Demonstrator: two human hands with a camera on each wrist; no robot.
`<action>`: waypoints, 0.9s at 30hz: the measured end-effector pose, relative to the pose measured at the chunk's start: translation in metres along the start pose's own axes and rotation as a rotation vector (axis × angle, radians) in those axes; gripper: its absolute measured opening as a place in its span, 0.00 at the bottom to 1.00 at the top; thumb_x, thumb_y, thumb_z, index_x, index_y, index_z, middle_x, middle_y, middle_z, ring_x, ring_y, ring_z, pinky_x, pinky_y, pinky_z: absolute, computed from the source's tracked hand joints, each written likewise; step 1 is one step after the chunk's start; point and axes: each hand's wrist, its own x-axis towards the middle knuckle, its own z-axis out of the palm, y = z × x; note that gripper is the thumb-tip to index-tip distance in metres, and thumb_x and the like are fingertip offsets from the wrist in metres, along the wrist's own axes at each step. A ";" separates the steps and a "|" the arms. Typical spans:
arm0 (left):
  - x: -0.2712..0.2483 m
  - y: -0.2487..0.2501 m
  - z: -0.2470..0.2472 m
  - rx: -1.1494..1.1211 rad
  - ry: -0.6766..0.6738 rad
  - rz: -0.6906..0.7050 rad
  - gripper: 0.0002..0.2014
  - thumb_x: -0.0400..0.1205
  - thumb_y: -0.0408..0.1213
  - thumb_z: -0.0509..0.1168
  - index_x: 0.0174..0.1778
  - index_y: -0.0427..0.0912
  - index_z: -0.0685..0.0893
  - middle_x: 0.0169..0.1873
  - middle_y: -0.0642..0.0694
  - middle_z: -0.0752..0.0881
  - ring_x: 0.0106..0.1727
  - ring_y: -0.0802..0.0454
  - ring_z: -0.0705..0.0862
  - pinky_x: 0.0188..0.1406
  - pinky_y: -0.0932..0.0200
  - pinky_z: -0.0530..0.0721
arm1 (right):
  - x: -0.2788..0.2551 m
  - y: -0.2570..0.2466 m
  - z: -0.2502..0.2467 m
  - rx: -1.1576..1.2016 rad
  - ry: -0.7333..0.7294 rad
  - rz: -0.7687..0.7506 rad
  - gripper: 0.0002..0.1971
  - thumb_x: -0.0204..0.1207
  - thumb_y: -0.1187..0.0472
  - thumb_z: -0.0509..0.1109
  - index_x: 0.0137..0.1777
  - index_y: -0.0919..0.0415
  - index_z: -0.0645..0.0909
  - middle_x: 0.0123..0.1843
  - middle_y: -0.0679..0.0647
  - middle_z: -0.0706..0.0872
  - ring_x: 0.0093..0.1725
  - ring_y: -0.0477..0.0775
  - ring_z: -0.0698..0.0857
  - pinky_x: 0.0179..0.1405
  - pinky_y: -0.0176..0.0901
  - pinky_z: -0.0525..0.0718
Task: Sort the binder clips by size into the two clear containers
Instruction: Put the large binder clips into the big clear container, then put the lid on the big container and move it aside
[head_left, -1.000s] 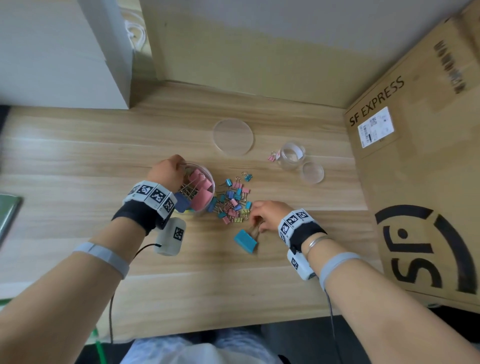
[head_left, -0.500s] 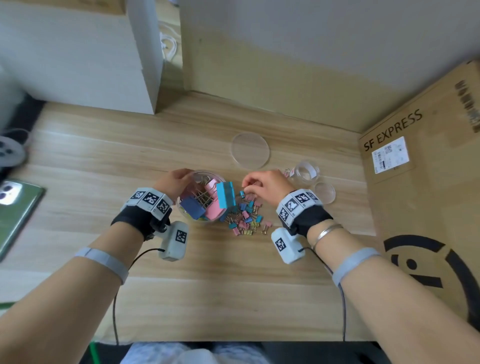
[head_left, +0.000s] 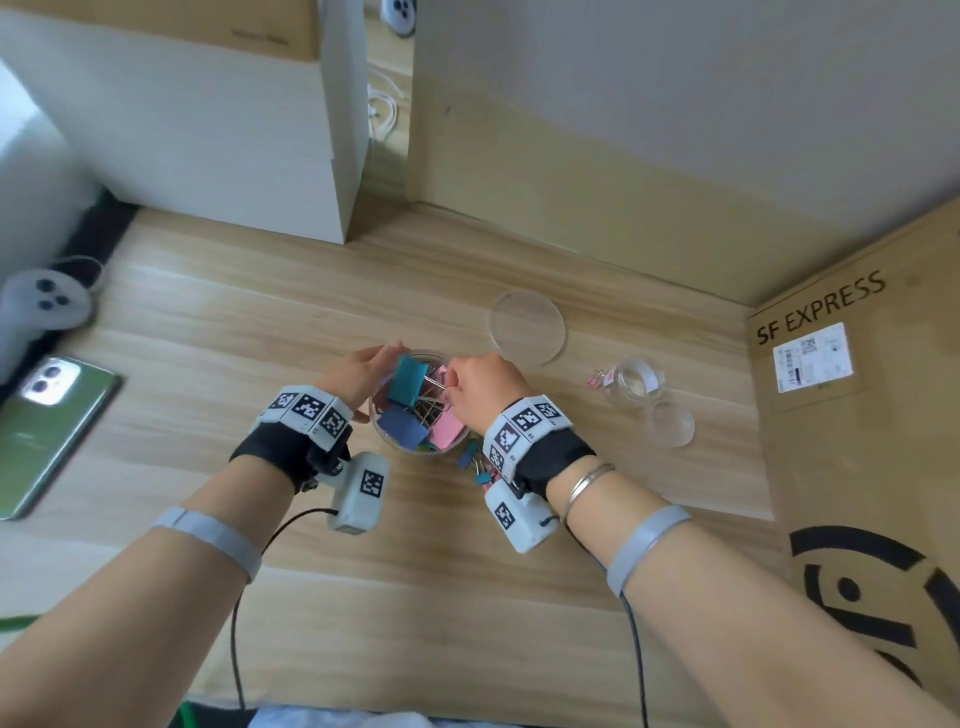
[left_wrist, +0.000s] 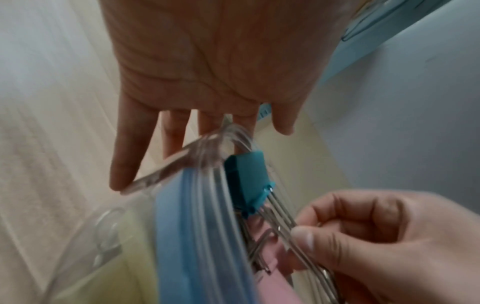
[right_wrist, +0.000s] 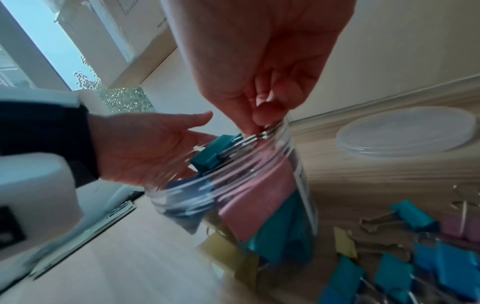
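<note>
A large clear container stands mid-table with blue, pink and yellow large clips inside. My right hand pinches the wire handles of a large teal binder clip, which hangs tilted at the container's mouth. My left hand lies against the container's left rim, fingers straight. A pile of small clips sits to the container's right, largely hidden under my right wrist. The small clear container stands farther right with small pink clips beside it.
A large round lid lies behind the container, a small lid by the small one. A cardboard box walls the right side, a white box the back left. A phone lies at the left edge.
My right hand picked the teal clip off the table in front of the pile and carried it up and left to the large container's mouth. The left hand stayed at the container.
</note>
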 end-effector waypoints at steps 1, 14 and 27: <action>0.000 0.001 0.000 0.067 -0.026 0.015 0.24 0.82 0.57 0.52 0.72 0.51 0.72 0.59 0.45 0.80 0.58 0.40 0.82 0.51 0.42 0.85 | 0.001 -0.001 0.002 0.031 0.000 -0.003 0.06 0.78 0.61 0.64 0.50 0.58 0.83 0.50 0.59 0.89 0.51 0.62 0.86 0.50 0.48 0.84; 0.026 0.004 0.000 0.124 -0.058 0.015 0.17 0.84 0.36 0.58 0.68 0.39 0.75 0.52 0.39 0.86 0.41 0.48 0.88 0.28 0.59 0.87 | 0.042 0.084 -0.013 0.230 0.187 0.364 0.21 0.76 0.52 0.68 0.67 0.54 0.74 0.68 0.57 0.79 0.65 0.59 0.80 0.63 0.49 0.79; 0.053 0.022 0.003 -0.007 0.045 0.018 0.16 0.85 0.41 0.54 0.69 0.50 0.75 0.58 0.38 0.86 0.56 0.31 0.85 0.49 0.33 0.85 | 0.099 0.107 -0.007 0.177 -0.132 0.396 0.56 0.64 0.42 0.78 0.81 0.37 0.39 0.84 0.59 0.33 0.81 0.74 0.36 0.78 0.69 0.48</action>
